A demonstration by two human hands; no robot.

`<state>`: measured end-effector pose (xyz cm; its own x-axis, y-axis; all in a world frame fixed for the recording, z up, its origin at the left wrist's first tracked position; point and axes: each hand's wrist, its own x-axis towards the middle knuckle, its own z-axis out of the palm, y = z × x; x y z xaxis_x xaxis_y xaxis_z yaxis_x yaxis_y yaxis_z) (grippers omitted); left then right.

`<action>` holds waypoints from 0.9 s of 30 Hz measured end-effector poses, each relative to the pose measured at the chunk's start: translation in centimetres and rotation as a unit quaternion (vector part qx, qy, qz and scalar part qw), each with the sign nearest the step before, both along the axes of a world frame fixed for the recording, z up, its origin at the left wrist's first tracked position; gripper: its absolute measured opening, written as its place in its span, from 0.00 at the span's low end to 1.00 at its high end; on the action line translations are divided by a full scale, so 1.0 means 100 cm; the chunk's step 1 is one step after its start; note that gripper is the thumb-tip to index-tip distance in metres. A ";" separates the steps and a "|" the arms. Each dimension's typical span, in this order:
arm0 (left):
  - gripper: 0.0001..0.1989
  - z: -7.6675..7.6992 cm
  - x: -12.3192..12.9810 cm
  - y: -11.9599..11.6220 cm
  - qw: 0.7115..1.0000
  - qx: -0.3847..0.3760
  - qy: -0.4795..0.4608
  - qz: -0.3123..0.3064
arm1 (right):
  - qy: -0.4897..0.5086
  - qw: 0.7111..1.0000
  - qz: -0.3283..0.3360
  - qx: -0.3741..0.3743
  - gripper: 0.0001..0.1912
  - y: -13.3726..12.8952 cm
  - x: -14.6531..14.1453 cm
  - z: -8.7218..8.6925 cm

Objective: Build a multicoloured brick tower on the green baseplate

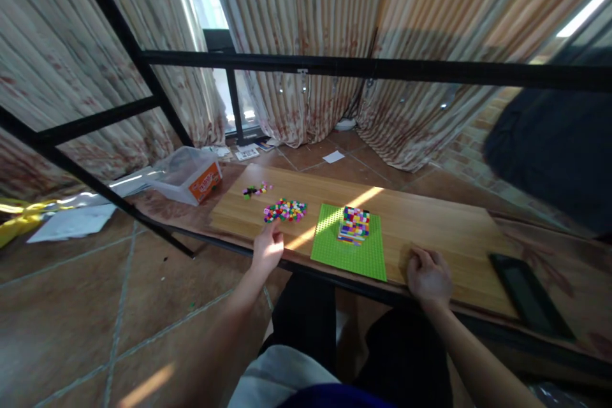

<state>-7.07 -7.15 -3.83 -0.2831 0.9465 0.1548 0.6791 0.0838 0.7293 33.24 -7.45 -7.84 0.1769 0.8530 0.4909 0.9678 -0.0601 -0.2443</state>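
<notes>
My left hand (268, 246) is at the near edge of a pile of small multicoloured building bricks (289, 211), fingertips reaching its lower side. Its fingers are drawn together; any brick between them is too small to make out. To the right, a block built of many coloured bricks (355, 224) stands on a bright green studded baseplate (351, 261). Beyond the plate's right side, my right hand (429, 275) rests on the wooden board (444, 229) with its fingers curled in, and no brick shows in it.
A smaller group of bricks (257, 190) lies farther back on the left. Past it stands a clear plastic box (184, 172) with an orange label. A dark flat tablet-like object (530, 293) lies at the right. A black metal frame bar (335, 65) crosses beyond the table, before curtains.
</notes>
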 end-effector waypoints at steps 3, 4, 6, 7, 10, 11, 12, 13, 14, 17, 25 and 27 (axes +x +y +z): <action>0.18 0.003 -0.028 0.011 0.995 0.003 0.080 0.053 | 0.046 0.998 0.001 -0.035 0.18 0.001 0.006 0.005; 0.18 0.004 -0.036 0.017 0.992 0.003 0.103 0.067 | 0.072 0.996 -0.007 -0.047 0.18 0.000 0.006 0.009; 0.18 0.003 -0.052 0.029 0.987 0.008 0.135 0.085 | 0.139 0.988 -0.029 -0.054 0.18 -0.006 -0.001 0.021; 0.19 0.001 -0.059 0.036 0.985 0.012 0.148 0.088 | 0.173 0.983 -0.036 -0.039 0.17 -0.011 -0.012 0.029; 0.19 -0.006 -0.076 0.056 0.978 0.021 0.191 0.086 | 0.270 0.960 0.072 0.011 0.13 -0.030 -0.070 0.056; 0.18 -0.008 -0.080 0.062 0.975 0.021 0.205 0.084 | 0.286 0.949 0.134 -0.004 0.12 -0.035 -0.096 0.064; 0.18 -0.010 -0.082 0.068 0.972 0.019 0.219 0.083 | 0.287 0.936 0.204 -0.025 0.11 -0.038 -0.123 0.071; 0.17 -0.011 -0.084 0.072 0.969 0.018 0.232 0.080 | 0.282 0.922 0.260 -0.046 0.11 -0.038 -0.150 0.076; 0.17 -0.012 -0.084 0.074 0.967 0.018 0.242 0.078 | 0.276 0.915 0.288 -0.067 0.10 -0.035 -0.175 0.080; 0.17 -0.012 -0.082 0.076 0.962 0.017 0.259 0.082 | 0.267 0.915 0.287 -0.098 0.12 -0.010 -0.233 0.080; 0.17 -0.011 -0.077 0.072 0.955 0.002 0.279 0.105 | 0.144 0.958 0.236 -0.081 0.09 0.059 -0.277 0.038; 0.16 -0.011 -0.076 0.072 0.953 0.004 0.285 0.107 | 0.132 0.961 0.231 -0.077 0.08 0.066 -0.278 0.032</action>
